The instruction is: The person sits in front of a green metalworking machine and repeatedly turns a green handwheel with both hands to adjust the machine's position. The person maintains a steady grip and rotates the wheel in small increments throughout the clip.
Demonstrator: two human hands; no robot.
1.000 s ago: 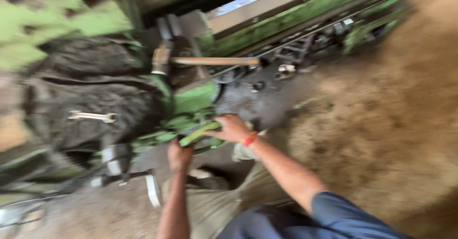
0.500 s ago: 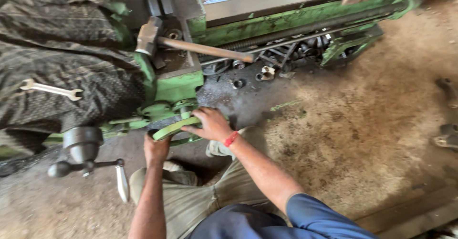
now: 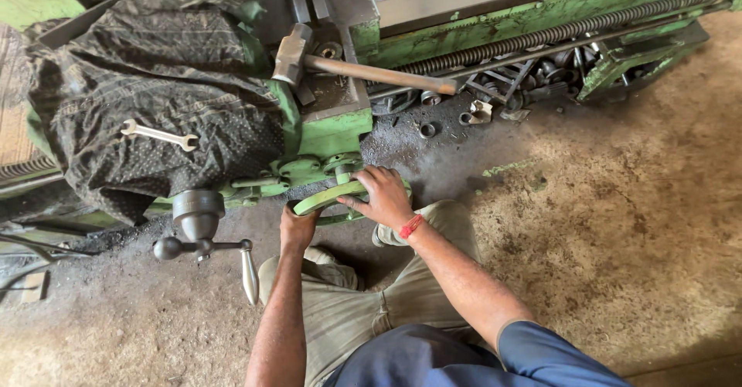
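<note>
Handwheel, green, sits low on the front of the green lathe, right in front of our knees, and both our hands are on it. Our right hand lies over the wheel's right side, fingers curled down across the rim, grip clenched on it; a red band is on that wrist. Our left hand comes up from below at the wheel's left edge, fingers wrapped on the rim there, grip also closed on the wheel.

We squat on the dirt floor, knees in khaki trousers just under the wheel. Left of the left hand, a grey crank handle with a ball end and a pale grip sticks out of the machine, near but apart from the hand. Above, a hammer with a wooden shaft lies on the carriage. A dark dotted cloth is draped over the left part of the lathe, and an open-ended spanner lies on it. Loose metal rings and parts lie under the lead screw, well apart from our hands.
</note>
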